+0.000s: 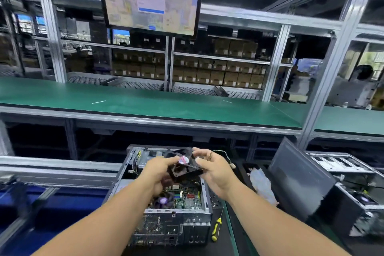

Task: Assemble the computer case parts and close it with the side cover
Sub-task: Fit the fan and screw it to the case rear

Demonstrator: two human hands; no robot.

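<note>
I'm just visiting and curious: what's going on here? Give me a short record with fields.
held: black fan, above the open case
left hand: grips the fan's left side
right hand: grips the fan's right side
fan wire: trails right, plug hanging free
case: lies open, board showing
screwdriver: lies right of the case
side cover: leans against a second case, right

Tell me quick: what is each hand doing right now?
Left hand: fingers grip the black case fan over the open computer case.
Right hand: fingers pinch the same fan's right side.
</note>
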